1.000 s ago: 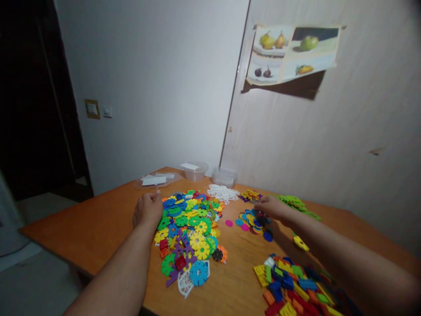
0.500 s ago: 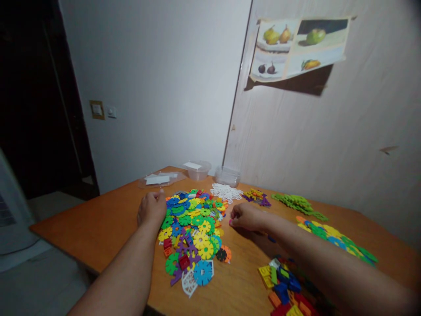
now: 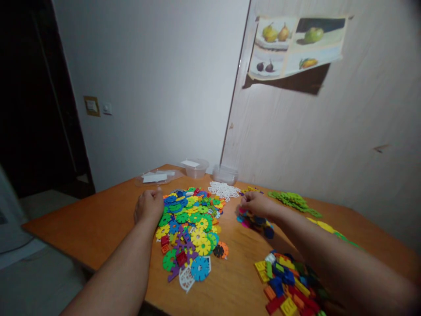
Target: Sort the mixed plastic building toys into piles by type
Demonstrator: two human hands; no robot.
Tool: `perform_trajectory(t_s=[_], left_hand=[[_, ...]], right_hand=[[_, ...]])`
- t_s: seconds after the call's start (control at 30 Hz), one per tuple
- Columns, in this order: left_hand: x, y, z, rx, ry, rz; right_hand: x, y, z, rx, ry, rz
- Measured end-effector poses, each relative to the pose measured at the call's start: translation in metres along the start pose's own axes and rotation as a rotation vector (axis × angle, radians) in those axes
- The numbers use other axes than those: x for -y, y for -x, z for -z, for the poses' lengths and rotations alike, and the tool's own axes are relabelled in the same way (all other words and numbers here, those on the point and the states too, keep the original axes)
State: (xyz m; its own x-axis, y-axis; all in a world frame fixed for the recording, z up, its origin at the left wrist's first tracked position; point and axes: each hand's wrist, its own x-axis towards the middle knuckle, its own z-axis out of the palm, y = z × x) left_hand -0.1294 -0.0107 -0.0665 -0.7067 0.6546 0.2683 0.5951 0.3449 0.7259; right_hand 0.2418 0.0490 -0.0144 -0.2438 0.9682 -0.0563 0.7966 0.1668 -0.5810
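My left hand (image 3: pixel 148 207) rests with curled fingers against the left side of a mixed pile of plastic toy pieces (image 3: pixel 189 215). Its palm side is hidden, so I cannot make out whether anything is in it. Notched discs in green, yellow and blue fill most of that pile, with purple pieces and red bricks among them. My right hand (image 3: pixel 255 204) is closed in a pinch over a small heap of blue, pink and dark pieces (image 3: pixel 259 224). A pinkish spot shows by its fingertips, too small to name.
Building bricks (image 3: pixel 286 281) lie at front right. White lattice pieces (image 3: pixel 224 190), green pieces (image 3: pixel 292 199) and yellow and green discs (image 3: pixel 325 227) lie farther back. Clear plastic tubs (image 3: pixel 196 169) and flat clear plastic (image 3: pixel 158 177) stand or lie near the wall.
My right hand has moved right, from beside the mixed pile with a small pink piece at its fingertips to over the small heap. My left hand stays by the pile. The view has shifted slightly.
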Motion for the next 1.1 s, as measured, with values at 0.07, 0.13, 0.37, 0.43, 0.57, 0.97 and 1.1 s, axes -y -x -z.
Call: perform_trajectory(t_s=[0.07, 0.13, 0.37, 0.43, 0.57, 0.97, 1.1], left_hand=[[0.000, 0.000, 0.000, -0.002, -0.004, 0.006], [0.000, 0.000, 0.000, -0.002, -0.005, 0.014], [-0.001, -0.001, 0.000, -0.003, 0.000, 0.006], [-0.001, 0.000, 0.000, -0.005, 0.004, 0.010], [-0.001, 0.001, 0.001, -0.003, 0.010, 0.014], [0.002, 0.001, -0.002, -0.003, 0.013, 0.005], [0.003, 0.001, -0.003, -0.006, 0.022, -0.009]], right_hand=[[-0.013, 0.000, 0.015, -0.039, -0.028, -0.045], [-0.025, 0.003, 0.026, -0.053, -0.042, -0.090], [-0.045, 0.008, 0.034, -0.168, 0.002, -0.111], [-0.039, 0.005, 0.030, -0.181, 0.033, -0.074], [-0.016, -0.006, 0.012, -0.140, 0.114, 0.027], [0.033, -0.028, -0.045, 0.033, 0.347, 0.178], [0.039, -0.022, -0.049, 0.029, 0.427, 0.212]])
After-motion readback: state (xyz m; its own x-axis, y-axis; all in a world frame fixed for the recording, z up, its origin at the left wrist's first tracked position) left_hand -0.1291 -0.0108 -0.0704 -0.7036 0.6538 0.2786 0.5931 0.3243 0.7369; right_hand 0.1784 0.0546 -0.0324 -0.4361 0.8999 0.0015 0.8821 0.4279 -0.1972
